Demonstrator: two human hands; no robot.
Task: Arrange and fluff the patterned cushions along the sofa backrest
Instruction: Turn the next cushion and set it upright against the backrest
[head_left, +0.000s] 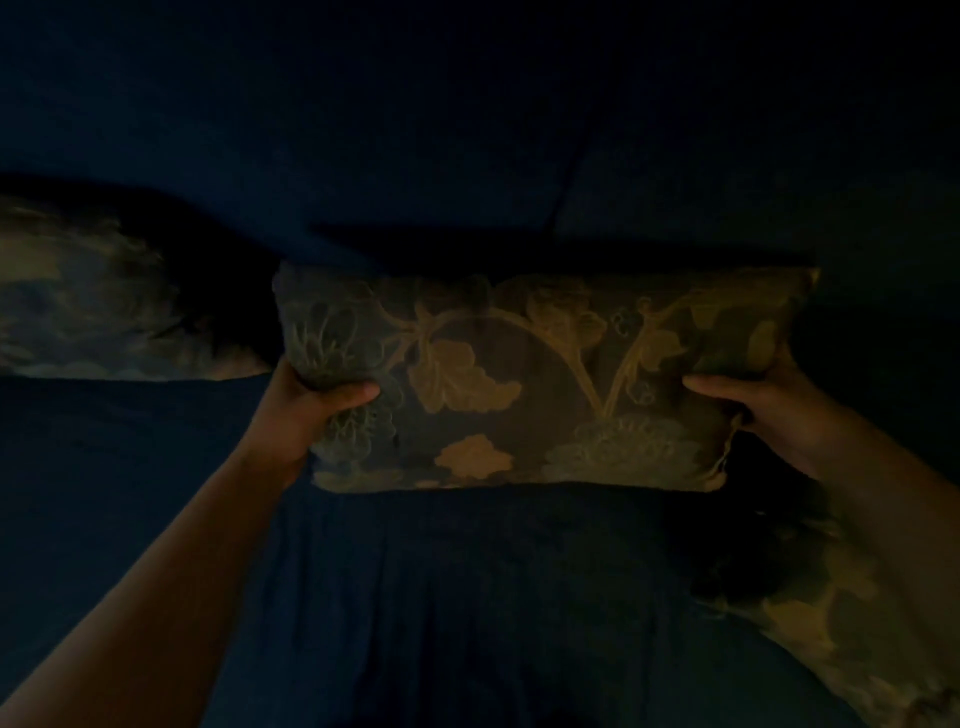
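Observation:
The scene is very dark. A rectangular cushion (524, 384) with a pale leaf-and-flower pattern stands upright at the centre, its lower edge on the dark blue sofa seat (441, 597), in front of the backrest (415, 130). My left hand (311, 405) grips its left side, thumb across the front. My right hand (753, 405) grips its right side. A second patterned cushion (88, 301) leans at the far left. A third patterned cushion (852, 623) lies at the lower right, partly under my right forearm.
A seam between two backrest sections (566, 192) runs down above the held cushion. Dark blue seat fabric spreads below and to the left.

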